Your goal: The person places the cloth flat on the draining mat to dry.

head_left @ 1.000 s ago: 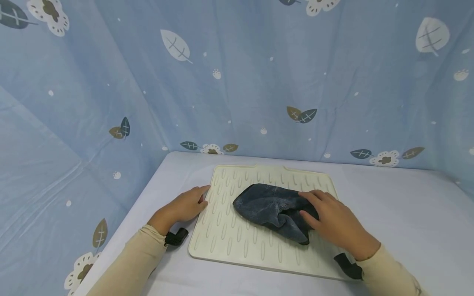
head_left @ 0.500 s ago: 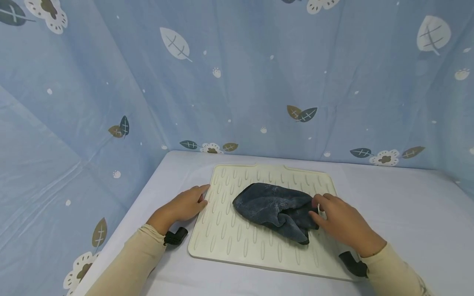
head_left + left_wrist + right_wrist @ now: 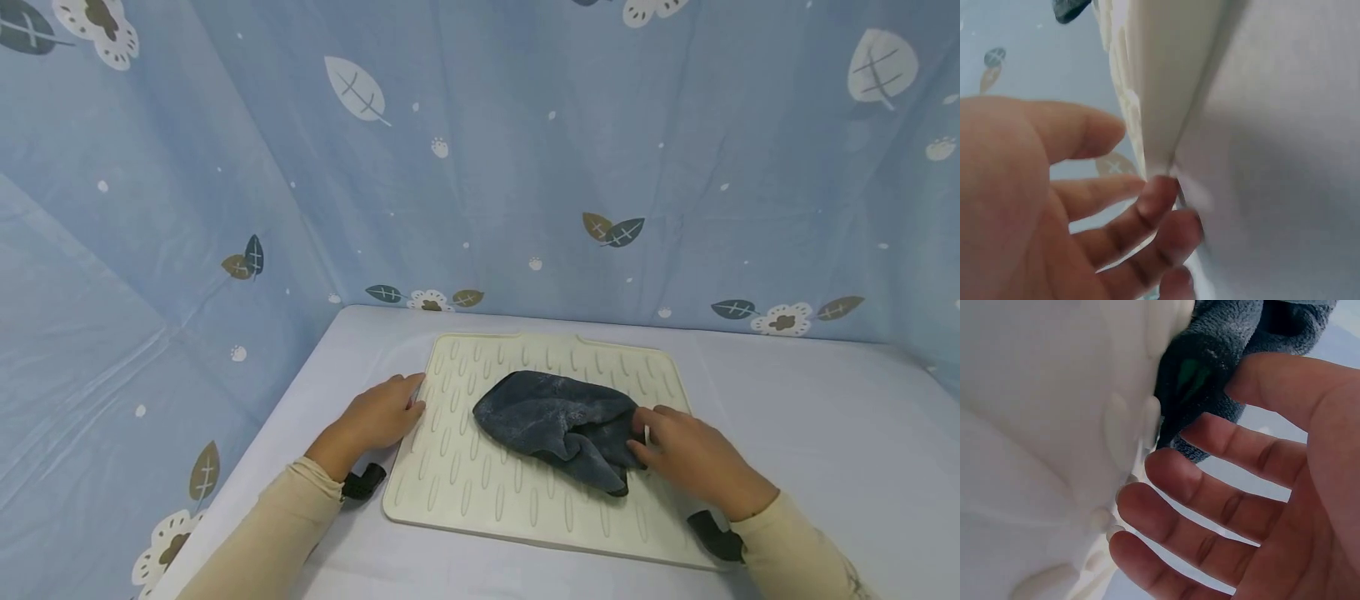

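Observation:
A dark blue-grey plush cloth (image 3: 551, 421) lies crumpled on a cream draining mat with raised ridges (image 3: 480, 500). At the cloth's right end is my right hand (image 3: 693, 454), thumb and index finger parted right at the fabric. In the right wrist view the cloth (image 3: 1216, 344) shows a green patch near the thumb, and the other fingers (image 3: 1166, 475) extend loosely by the mat's surface. My left hand (image 3: 375, 417) rests at the mat's left edge, its fingers relaxed. The left wrist view has its fingertips (image 3: 1175, 234) beside the mat's side wall (image 3: 1175, 62).
The mat lies on a table covered in white cloth (image 3: 810, 433). Behind and to the left hangs a blue curtain (image 3: 480, 183) printed with leaves and flowers. Black wrist mounts (image 3: 716, 536) sit under both wrists.
My right hand has drawn back from on top of the cloth to its right end, then come down slightly lower there. Cloth, mat and left hand stay about where they were.

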Tool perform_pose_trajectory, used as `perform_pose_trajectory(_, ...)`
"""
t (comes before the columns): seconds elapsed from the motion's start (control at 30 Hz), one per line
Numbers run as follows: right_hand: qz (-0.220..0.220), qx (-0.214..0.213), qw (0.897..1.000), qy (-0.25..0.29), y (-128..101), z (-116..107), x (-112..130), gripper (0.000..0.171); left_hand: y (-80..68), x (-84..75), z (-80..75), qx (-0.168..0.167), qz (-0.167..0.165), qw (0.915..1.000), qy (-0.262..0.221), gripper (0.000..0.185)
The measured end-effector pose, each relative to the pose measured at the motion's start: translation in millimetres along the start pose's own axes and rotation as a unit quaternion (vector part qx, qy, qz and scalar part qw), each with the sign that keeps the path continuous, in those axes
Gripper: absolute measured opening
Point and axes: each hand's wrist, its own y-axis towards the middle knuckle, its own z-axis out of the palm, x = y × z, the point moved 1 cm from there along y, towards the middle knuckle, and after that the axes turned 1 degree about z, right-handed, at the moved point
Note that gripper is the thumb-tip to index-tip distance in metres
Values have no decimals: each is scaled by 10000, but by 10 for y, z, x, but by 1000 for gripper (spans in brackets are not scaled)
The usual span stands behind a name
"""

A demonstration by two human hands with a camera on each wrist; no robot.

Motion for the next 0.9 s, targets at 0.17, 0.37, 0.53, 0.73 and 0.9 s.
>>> perform_pose_trajectory(0.17, -72, -53, 9999, -61, -14, 13, 12, 14, -39, -124, -52, -367, 96, 9990, 232, 47)
perform_pose_trajectory(0.37, -86, -38, 10000, -23, -12, 17, 37, 15, -123, -337, -117, -493, 425, 9978, 135, 43)
perform_pose_trajectory(0.53, 2, 29, 10000, 63, -18, 22, 45, 14, -156, -523, -110, -197, 591, 9980, 108, 42)
perform_pose_trajectory(0.73, 47, -8, 10000, -13, -22, 12, 39, 14, -174, -643, -41, 189, 757, 9970, 23, 43)
perform_pose_trajectory(0.9, 38, -210, 9996, -172, -30, -37, 75, 14, -186, -660, -11, 321, 807, 9961, -125, 44)
